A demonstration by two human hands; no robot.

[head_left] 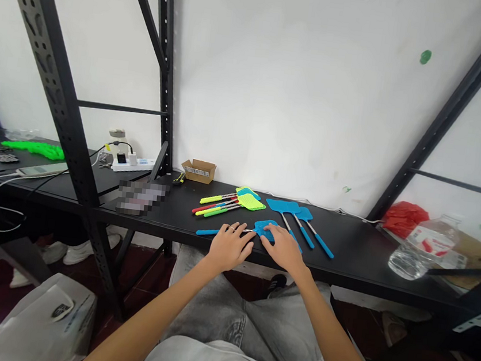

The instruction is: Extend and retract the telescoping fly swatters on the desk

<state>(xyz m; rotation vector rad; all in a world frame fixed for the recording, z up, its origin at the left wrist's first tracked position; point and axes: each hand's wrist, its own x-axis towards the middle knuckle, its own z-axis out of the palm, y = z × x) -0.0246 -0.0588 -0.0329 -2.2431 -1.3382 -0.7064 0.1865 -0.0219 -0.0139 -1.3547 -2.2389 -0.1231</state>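
Note:
A blue fly swatter (pixel 207 232) lies lengthwise near the front edge of the black table, its mesh head to the right. My left hand (pixel 229 247) rests over its handle and shaft with fingers spread, a ring on one finger. On the swatter's head lies my right hand (pixel 285 249), fingers stretched out and touching the mesh, covering part of it. Behind my left hand is a bunch of swatters with yellow, red, blue and green handles, topped by a yellow-green swatter head (pixel 251 202). Several blue fly swatters (pixel 281 206) lie fanned out beyond my right hand.
An opened cardboard box (pixel 198 171) stands at the back. Left are a power strip (pixel 138 165), cables and a black rack post (pixel 56 78). Toward the right, a clear plastic bottle (pixel 421 247) lies tilted beside a red plastic bag (pixel 405 217). A white wall (pixel 299 83) rises behind.

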